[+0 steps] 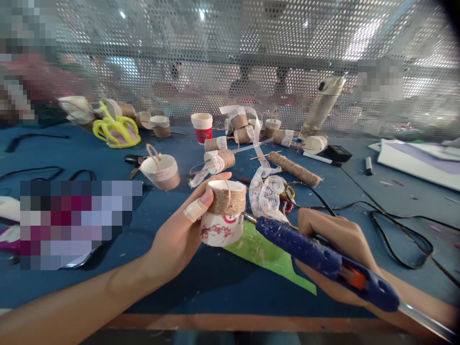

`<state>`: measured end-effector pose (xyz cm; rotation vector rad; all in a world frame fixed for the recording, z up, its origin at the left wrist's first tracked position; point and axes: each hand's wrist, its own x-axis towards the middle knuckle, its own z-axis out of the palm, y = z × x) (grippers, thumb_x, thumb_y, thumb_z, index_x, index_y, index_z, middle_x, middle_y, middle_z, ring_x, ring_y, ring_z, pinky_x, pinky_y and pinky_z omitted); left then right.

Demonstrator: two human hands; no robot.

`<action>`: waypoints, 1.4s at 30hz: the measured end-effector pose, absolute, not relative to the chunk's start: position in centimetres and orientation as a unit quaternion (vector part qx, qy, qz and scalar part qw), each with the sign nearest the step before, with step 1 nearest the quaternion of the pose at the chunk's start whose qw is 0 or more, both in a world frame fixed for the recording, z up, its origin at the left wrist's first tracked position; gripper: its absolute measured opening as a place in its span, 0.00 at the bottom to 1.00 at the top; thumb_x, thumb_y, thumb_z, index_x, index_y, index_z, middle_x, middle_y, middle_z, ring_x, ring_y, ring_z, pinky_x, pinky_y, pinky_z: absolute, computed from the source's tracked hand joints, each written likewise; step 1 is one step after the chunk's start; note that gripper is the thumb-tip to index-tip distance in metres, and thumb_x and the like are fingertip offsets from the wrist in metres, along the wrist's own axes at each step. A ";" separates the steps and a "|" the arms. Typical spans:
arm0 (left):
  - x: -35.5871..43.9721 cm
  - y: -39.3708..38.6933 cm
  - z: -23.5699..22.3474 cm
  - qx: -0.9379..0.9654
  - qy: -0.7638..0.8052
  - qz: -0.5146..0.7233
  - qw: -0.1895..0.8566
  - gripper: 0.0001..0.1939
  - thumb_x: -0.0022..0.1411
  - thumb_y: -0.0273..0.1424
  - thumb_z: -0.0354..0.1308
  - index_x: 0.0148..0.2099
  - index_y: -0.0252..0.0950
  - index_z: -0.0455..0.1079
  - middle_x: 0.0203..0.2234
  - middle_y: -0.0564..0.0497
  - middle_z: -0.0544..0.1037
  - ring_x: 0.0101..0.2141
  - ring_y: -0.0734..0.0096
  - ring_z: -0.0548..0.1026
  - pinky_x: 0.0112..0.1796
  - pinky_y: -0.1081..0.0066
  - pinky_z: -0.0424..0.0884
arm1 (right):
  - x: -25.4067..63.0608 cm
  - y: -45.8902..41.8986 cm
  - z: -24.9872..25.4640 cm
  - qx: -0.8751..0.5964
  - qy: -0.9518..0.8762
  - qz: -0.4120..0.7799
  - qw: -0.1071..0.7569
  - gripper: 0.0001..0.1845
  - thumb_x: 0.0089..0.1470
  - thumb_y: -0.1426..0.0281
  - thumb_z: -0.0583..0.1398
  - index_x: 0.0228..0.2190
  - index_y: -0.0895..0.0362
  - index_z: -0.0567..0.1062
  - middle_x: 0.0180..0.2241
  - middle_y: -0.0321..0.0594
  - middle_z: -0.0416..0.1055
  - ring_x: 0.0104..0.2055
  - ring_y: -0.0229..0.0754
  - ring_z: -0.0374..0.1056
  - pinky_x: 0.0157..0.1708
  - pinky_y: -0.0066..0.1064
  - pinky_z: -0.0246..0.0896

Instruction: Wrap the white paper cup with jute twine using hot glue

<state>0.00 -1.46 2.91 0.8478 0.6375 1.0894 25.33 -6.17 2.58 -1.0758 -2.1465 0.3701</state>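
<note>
My left hand (181,230) grips a white paper cup (224,215) with red print, its upper half wound in jute twine; a taped thumb presses on the twine. My right hand (338,239) is wrapped round a blue glue gun (323,258) with an orange trigger. The gun's metal tip touches the cup's side just below the twine. Both are held above a green sheet (266,254) on the blue table (201,287).
Several twine-wrapped cups and rolls, lace ribbon (266,191), a red paper cup (201,127) and a yellow object (115,130) lie across the table. Black cables run at right and left. A perforated metal screen stands behind. White boards lie far right.
</note>
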 end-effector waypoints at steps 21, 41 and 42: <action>-0.1 -1.6 3.0 0.349 0.284 0.501 0.739 0.18 0.63 0.40 0.62 0.51 0.37 0.78 0.45 0.49 0.84 0.46 0.61 0.78 0.45 0.66 0.71 | 25.2 -6.1 2.7 -0.409 -0.828 0.154 0.350 0.18 0.48 0.78 0.61 0.28 0.51 0.55 0.23 0.27 0.54 0.20 0.33 0.49 0.21 0.28 0.46; 0.2 -2.0 2.7 0.424 0.253 0.283 0.822 0.16 0.64 0.40 0.62 0.53 0.42 0.74 0.43 0.48 0.82 0.42 0.64 0.80 0.43 0.67 0.72 | 23.8 -5.5 3.3 -0.461 -0.689 0.220 0.514 0.11 0.51 0.75 0.68 0.29 0.50 0.71 0.38 0.34 0.77 0.38 0.43 0.74 0.41 0.33 0.71; 0.3 -2.1 2.6 0.425 0.250 0.261 0.830 0.16 0.65 0.40 0.61 0.53 0.41 0.74 0.43 0.48 0.82 0.41 0.63 0.80 0.43 0.66 0.72 | 23.8 -5.5 3.2 -0.453 -0.694 0.227 0.511 0.11 0.51 0.75 0.68 0.30 0.50 0.71 0.41 0.34 0.77 0.42 0.45 0.75 0.44 0.35 0.72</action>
